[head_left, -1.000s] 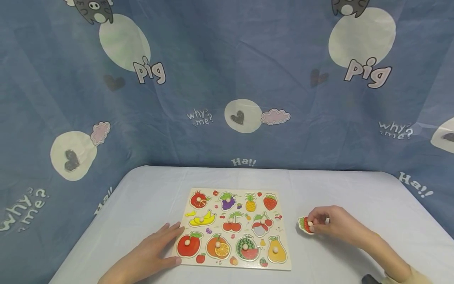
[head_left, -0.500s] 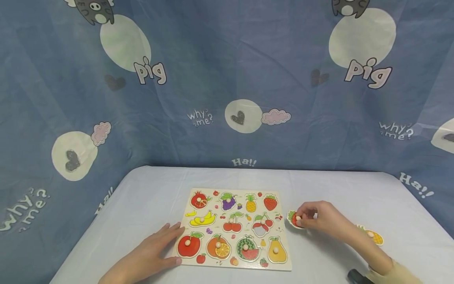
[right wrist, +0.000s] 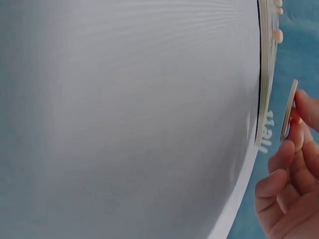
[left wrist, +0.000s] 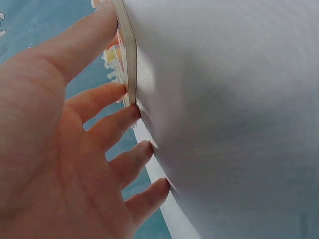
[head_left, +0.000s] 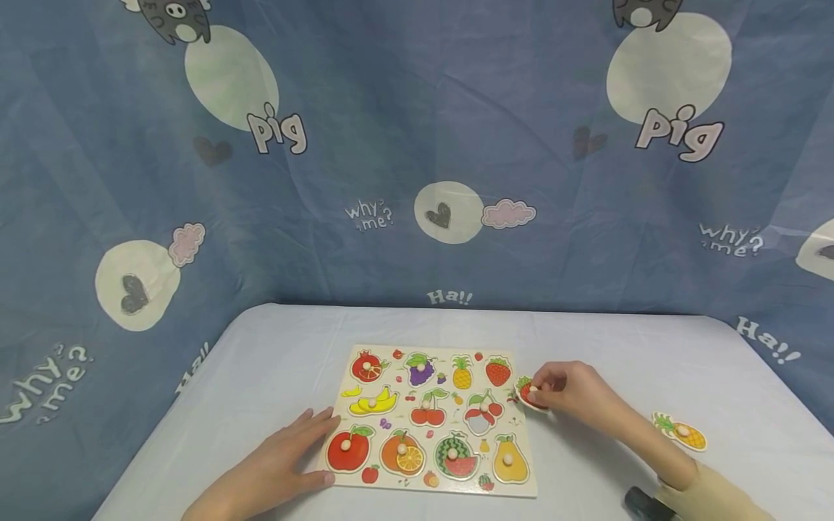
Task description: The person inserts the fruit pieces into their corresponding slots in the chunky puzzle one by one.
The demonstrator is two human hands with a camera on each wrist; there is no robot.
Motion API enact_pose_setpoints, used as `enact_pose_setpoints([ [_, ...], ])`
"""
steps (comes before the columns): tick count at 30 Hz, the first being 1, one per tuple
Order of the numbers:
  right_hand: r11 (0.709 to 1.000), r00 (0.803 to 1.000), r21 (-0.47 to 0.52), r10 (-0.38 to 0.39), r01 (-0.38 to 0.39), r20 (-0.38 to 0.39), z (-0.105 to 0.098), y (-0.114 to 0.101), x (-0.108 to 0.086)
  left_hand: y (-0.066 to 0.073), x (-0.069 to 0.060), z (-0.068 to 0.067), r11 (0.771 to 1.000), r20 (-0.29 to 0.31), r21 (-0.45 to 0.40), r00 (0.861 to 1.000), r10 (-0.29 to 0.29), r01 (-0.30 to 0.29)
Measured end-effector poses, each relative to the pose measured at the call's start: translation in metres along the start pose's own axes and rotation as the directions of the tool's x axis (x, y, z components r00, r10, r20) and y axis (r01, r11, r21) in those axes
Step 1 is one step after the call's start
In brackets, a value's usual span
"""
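A wooden fruit peg puzzle board [head_left: 391, 483] lies on the table. My left hand [head_left: 280, 463] is at its left edge, fingers extended; in the left wrist view the thumb and fingertips [left wrist: 117, 92] touch the board's edge. My right hand [head_left: 580, 394] pinches the knob of a strawberry puzzle piece [head_left: 523, 387], held tilted just beyond the board's right edge. In the right wrist view, that piece [right wrist: 288, 110] appears edge-on and raised above the table. On the board, the strawberry picture [head_left: 498, 372] and pineapple picture [head_left: 462, 374] at the upper right show no knobs.
A pineapple puzzle piece [head_left: 693, 437] lies on the white table to the right, beyond my right forearm. Several knobbed fruit pieces, such as the pear [head_left: 511, 467] and the apple [head_left: 348, 456], sit in the board. A blue patterned cloth [head_left: 391, 145] hangs behind the table.
My right hand has carried the strawberry piece left, up to the board's right edge. The pineapple piece, earlier hidden behind the forearm, has come into sight. My left hand stays in place.
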State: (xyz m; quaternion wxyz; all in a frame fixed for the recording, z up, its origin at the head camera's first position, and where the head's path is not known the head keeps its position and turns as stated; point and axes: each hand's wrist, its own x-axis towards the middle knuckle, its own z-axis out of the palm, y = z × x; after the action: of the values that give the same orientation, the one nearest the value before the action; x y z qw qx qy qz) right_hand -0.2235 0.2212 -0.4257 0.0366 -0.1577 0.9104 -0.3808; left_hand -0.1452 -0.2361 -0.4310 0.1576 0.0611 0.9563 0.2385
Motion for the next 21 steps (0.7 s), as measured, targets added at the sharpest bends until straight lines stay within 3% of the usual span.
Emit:
enact_pose_setpoints([
  [21,0.998,0.995,-0.028,0.052,-0.055,-0.081,0.009,-0.014,0.028,0.001,0.001,0.000,1.000,0.001,-0.010,1.000,-0.001,0.001],
])
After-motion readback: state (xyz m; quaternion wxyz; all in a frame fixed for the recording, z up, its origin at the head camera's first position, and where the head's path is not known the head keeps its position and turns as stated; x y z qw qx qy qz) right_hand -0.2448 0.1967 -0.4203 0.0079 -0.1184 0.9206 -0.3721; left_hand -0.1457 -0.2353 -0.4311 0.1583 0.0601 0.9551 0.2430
